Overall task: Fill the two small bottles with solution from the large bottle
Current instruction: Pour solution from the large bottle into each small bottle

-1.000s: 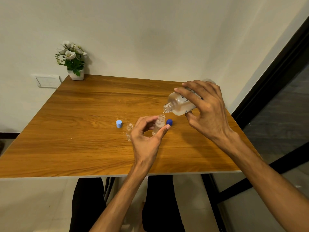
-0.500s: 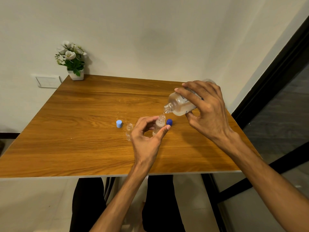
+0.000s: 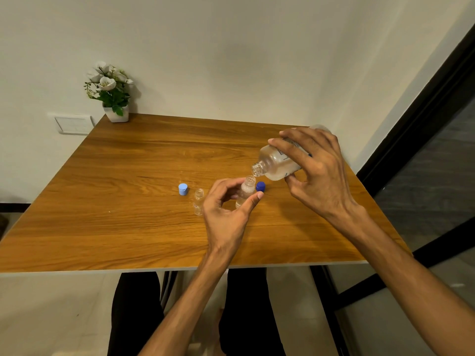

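My right hand (image 3: 318, 170) grips the large clear bottle (image 3: 276, 163), tilted with its open neck down and left, just above the mouth of a small clear bottle (image 3: 246, 191). That small bottle stands upright on the wooden table (image 3: 128, 201), with my left hand (image 3: 228, 214) holding it between thumb and fingers. Some liquid shows in its lower part. A second small clear bottle (image 3: 198, 201) stands open just left of my left hand, untouched.
A light blue cap (image 3: 183, 189) lies left of the second small bottle. A dark blue cap (image 3: 260, 186) sits right behind the held small bottle. A potted white flower (image 3: 110, 91) stands at the table's far left corner. The table's right edge borders a dark door frame.
Almost nothing has moved; both hands keep their hold and the large bottle stays tilted over the small bottle's mouth.
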